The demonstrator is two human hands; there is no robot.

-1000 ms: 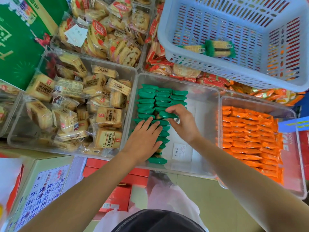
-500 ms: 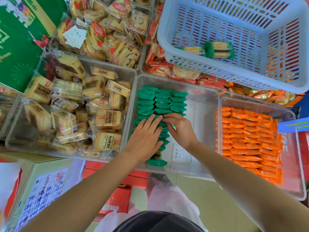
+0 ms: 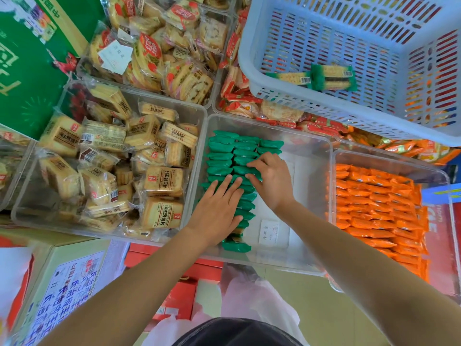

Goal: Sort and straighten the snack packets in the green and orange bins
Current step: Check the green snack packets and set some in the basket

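Note:
Green snack packets (image 3: 225, 148) stand in rows along the left side of a clear bin (image 3: 309, 245). My left hand (image 3: 218, 212) lies flat on the near rows, fingers spread, pressing the packets down. My right hand (image 3: 272, 182) rests on the middle rows just beyond it, fingertips curled onto a green packet (image 3: 243, 168). To the right, orange snack packets (image 3: 374, 208) fill a second clear bin (image 3: 389, 158) in neat overlapping rows. A paper slip (image 3: 273, 233) lies on the bare floor of the green bin.
A clear bin of beige biscuit packs (image 3: 104, 168) stands to the left. A pale blue slotted basket (image 3: 361, 58) holding two green-edged packs (image 3: 333, 77) overhangs the far right. More biscuit bins sit behind. Cartons and red boxes (image 3: 174, 295) lie below the shelf.
Both hands have shifted a little farther along the green rows. The right hand went from pinching a packet to lying over the rows; the left stays flat on them.

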